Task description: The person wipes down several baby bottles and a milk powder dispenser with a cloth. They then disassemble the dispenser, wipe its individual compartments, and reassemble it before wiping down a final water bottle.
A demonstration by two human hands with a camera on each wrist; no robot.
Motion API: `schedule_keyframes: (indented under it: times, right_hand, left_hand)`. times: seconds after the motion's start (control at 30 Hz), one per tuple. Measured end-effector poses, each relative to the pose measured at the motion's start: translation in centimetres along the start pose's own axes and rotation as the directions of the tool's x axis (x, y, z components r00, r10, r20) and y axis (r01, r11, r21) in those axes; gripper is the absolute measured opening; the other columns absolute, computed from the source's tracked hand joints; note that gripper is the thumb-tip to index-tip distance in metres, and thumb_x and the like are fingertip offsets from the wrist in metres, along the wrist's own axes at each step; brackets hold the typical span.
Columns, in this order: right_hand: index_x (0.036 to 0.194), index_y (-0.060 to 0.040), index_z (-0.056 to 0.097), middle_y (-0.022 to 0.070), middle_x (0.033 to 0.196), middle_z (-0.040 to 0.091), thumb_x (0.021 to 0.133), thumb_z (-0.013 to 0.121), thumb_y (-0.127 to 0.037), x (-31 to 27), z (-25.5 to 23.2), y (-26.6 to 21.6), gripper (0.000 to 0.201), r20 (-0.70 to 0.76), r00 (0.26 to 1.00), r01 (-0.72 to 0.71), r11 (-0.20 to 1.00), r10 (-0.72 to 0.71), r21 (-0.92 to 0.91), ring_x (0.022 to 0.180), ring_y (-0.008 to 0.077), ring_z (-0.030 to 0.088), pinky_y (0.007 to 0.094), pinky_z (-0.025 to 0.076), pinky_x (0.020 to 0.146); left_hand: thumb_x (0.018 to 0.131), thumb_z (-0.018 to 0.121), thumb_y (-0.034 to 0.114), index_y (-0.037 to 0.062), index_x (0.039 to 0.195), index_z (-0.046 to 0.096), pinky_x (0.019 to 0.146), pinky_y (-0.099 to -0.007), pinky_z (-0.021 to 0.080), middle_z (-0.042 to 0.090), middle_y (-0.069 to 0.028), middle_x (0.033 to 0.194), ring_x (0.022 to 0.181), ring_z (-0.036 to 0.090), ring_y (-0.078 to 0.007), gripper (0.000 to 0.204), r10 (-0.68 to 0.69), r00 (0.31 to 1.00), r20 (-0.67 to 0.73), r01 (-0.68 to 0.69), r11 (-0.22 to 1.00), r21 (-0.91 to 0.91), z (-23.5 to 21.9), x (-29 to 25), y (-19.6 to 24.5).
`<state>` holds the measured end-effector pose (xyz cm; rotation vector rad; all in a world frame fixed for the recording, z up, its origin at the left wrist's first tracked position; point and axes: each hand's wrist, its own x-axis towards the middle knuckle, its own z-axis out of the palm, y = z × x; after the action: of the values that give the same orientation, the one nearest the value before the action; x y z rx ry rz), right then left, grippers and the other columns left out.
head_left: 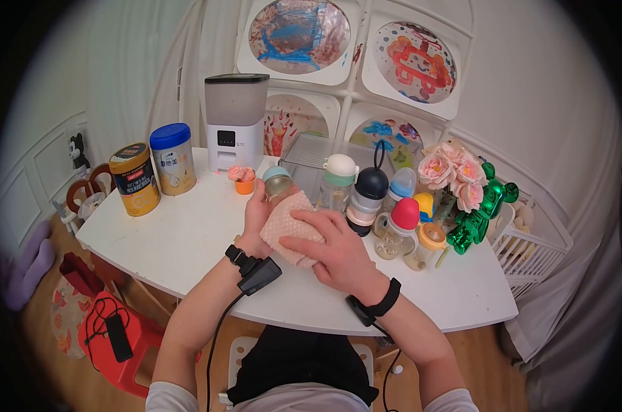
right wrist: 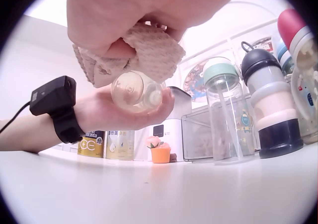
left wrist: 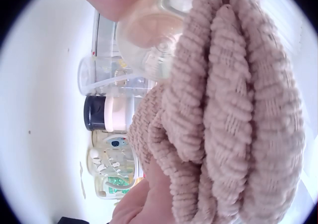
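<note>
A clear bottle with a pale blue-green top lies tilted in my left hand, whose fingers curl round it; its round base shows in the right wrist view. My right hand grips a folded pink textured cloth against the bottle. In the left wrist view the cloth hangs in thick folds beside the clear bottle. Both hands are above the white table. The right hand's fingertips are partly hidden by the cloth in the right wrist view.
Two formula cans and a white dispenser stand at the back left, near an orange flower pot. Several bottles, a stacked container, pink flowers and a green shiny figure stand to the right.
</note>
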<state>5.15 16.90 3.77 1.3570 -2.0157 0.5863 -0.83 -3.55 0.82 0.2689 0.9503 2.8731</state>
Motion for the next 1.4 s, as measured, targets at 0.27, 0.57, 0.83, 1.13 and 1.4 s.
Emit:
schedule_keyframes:
  times: [0.27,0.57,0.83,1.13,1.4]
  right_hand:
    - [0.117,-0.0264,0.08,0.0059,0.142,0.065,0.061,0.067,0.005,0.2,-0.1,0.1,0.066,-0.058,0.992,0.104,0.988,-0.111,-0.118,0.124,0.0308,0.061,0.0411,0.055,0.1]
    - [0.103,-0.0207,0.079,0.0045,0.136,0.067,0.06,0.073,0.001,0.2,-0.1,-0.4,0.049,-0.236,0.972,-0.037,0.981,-0.009,-0.189,0.121,0.0288,0.064,0.0418,0.054,0.094]
    - [0.114,-0.0162,0.077,0.0148,0.141,0.061,0.069,0.065,0.006,-0.2,-0.2,1.0,0.052,-0.469,0.876,-0.192,0.973,0.11,-0.13,0.126,0.0378,0.058,0.0445,0.049,0.105]
    - [0.14,-0.0114,0.064,0.0252,0.162,0.038,0.082,0.058,0.013,-0.1,-0.1,1.3,0.063,-0.578,0.804,-0.173,0.985,0.142,0.001,0.143,0.0446,0.043,0.0491,0.035,0.12]
    - [0.15,-0.0176,0.059,0.0208,0.16,0.047,0.082,0.068,0.005,0.0,0.3,1.5,0.073,-0.295,0.946,-0.143,0.99,0.132,-0.017,0.131,0.0416,0.056,0.0467,0.049,0.11]
  left_hand:
    - [0.114,0.031,0.053,0.0083,0.139,0.054,0.102,-0.0473,0.055,0.066,-0.0172,0.127,0.119,0.064,-0.0302,0.057,0.024,0.997,0.07,-0.02,0.998,-0.052,-1.3,0.5,0.4]
    - [0.107,0.046,0.06,0.0069,0.129,0.061,0.102,-0.0446,0.055,0.069,-0.0158,0.118,0.111,0.068,-0.0292,0.06,0.001,0.998,-0.062,-0.008,0.993,-0.119,1.2,-1.0,1.2]
    - [0.11,0.045,0.058,0.0032,0.134,0.058,0.103,-0.0395,0.053,0.068,-0.0123,0.123,0.112,0.066,-0.0243,0.061,0.19,0.981,-0.033,-0.182,0.968,0.174,2.6,-1.7,0.9]
    - [0.114,0.038,0.047,0.0104,0.157,0.041,0.114,-0.0484,0.043,0.054,-0.0094,0.152,0.132,0.056,-0.0262,0.057,0.099,0.918,0.384,-0.235,0.916,0.325,1.4,-1.3,-0.8]
    - [0.115,0.043,0.037,0.01,0.151,0.045,0.108,-0.0455,0.05,0.057,-0.0064,0.147,0.137,0.054,-0.0197,0.045,0.163,0.927,0.336,-0.294,0.874,0.387,1.9,-1.6,-1.5]
